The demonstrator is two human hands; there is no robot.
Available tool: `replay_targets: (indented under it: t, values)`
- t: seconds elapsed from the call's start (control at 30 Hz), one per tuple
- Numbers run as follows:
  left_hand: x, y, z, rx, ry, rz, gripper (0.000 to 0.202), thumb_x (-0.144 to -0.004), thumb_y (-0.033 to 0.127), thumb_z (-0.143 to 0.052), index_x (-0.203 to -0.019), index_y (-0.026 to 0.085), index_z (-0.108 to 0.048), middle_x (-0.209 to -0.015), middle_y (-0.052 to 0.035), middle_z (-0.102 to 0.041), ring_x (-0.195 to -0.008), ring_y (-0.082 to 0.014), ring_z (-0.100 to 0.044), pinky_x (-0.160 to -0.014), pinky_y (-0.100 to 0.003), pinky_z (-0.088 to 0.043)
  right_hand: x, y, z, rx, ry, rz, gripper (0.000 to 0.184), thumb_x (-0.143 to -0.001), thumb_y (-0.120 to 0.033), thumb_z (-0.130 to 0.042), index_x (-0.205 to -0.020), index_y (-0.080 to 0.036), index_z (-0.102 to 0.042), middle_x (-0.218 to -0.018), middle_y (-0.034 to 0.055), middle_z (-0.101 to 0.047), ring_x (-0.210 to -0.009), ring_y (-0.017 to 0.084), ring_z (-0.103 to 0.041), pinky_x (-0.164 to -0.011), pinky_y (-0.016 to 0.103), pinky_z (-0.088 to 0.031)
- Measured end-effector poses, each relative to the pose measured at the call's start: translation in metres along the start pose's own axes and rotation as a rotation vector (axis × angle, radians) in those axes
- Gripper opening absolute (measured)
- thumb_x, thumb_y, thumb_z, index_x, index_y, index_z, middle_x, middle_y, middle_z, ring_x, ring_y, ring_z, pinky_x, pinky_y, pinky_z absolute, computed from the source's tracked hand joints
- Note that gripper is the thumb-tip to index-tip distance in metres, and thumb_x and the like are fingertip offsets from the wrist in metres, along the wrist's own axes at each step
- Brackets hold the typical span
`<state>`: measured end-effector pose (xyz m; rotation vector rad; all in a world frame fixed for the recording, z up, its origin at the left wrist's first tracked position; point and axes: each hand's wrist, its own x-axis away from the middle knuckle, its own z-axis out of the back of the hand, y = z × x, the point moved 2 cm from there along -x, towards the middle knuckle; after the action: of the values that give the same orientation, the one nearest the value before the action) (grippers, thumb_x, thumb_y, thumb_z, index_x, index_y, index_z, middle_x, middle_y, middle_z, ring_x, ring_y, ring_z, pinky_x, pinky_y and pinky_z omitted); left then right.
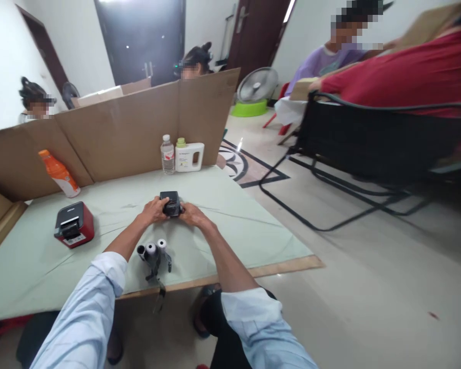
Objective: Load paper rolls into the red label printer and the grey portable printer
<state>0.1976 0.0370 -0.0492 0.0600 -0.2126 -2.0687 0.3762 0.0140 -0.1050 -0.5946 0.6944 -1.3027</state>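
Two rolled sleeves (88, 307) lead past three paper rolls (151, 248) to the left hand (153, 210) and right hand (190, 212), both grasping one black device (170, 203).

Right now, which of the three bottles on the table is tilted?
The orange bottle, at the far left, leans over; the clear bottle and white jug stand upright.

Black device (170, 203), red printer (74, 224), orange bottle (60, 174), pale green table (223, 205)
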Motion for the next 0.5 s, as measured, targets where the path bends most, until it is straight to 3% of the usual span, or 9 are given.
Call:
replay_targets:
  t: [0.13, 0.3, 0.4, 0.5]
  values:
    - [0.01, 0.003, 0.004, 0.0, -0.059, -0.023, 0.08, -0.077, 0.027, -0.079, -0.152, 0.021, -0.052, -0.139, -0.0189, -0.06, -0.117, -0.0361, -0.067, -0.097, -0.041, -0.054, 0.001, 0.008, 0.0, 0.053, 0.066, -0.048, 0.012, -0.074, -0.015, -0.059, -0.082, -0.019, -0.068, -0.069, 0.0033, -0.064, -0.069, 0.018, -0.058, -0.064, 0.026, -0.046]
    - [0.035, -0.005, 0.027, 0.072, 0.062, -0.063, 0.067, -0.077, 0.01, -0.07, -0.142, 0.023, -0.063, -0.14, -0.0148, -0.064, -0.122, -0.0316, -0.065, -0.1, -0.039, -0.052, 0.006, 0.0, 0.021, 0.003, 0.533, -0.076, 0.038, -0.087, -0.016, -0.048, -0.119, -0.014, -0.069, -0.11, 0.0171, -0.069, -0.096, 0.028, -0.066, -0.085, 0.042, -0.054]
    - [0.064, -0.034, 0.06, 0.089, 0.204, -0.033, 0.063, -0.081, 0.012, -0.071, -0.143, 0.02, -0.063, -0.149, -0.0153, -0.058, -0.136, -0.0306, -0.056, -0.113, -0.041, -0.046, 0.009, -0.016, 0.029, -0.175, 0.679, 0.031, 0.04, -0.092, -0.024, -0.043, -0.119, -0.01, -0.069, -0.115, 0.021, -0.067, -0.098, 0.029, -0.066, -0.092, 0.047, -0.054]
    - [0.107, -0.086, 0.104, 0.074, 0.397, 0.11, 0.06, -0.085, 0.015, -0.069, -0.144, 0.016, -0.059, -0.154, -0.018, -0.052, -0.143, -0.0316, -0.047, -0.122, -0.048, -0.036, 0.011, -0.03, 0.025, -0.309, 0.708, 0.088, 0.039, -0.089, -0.031, -0.045, -0.109, -0.009, -0.071, -0.106, 0.0192, -0.071, -0.089, 0.026, -0.067, -0.088, 0.046, -0.057]
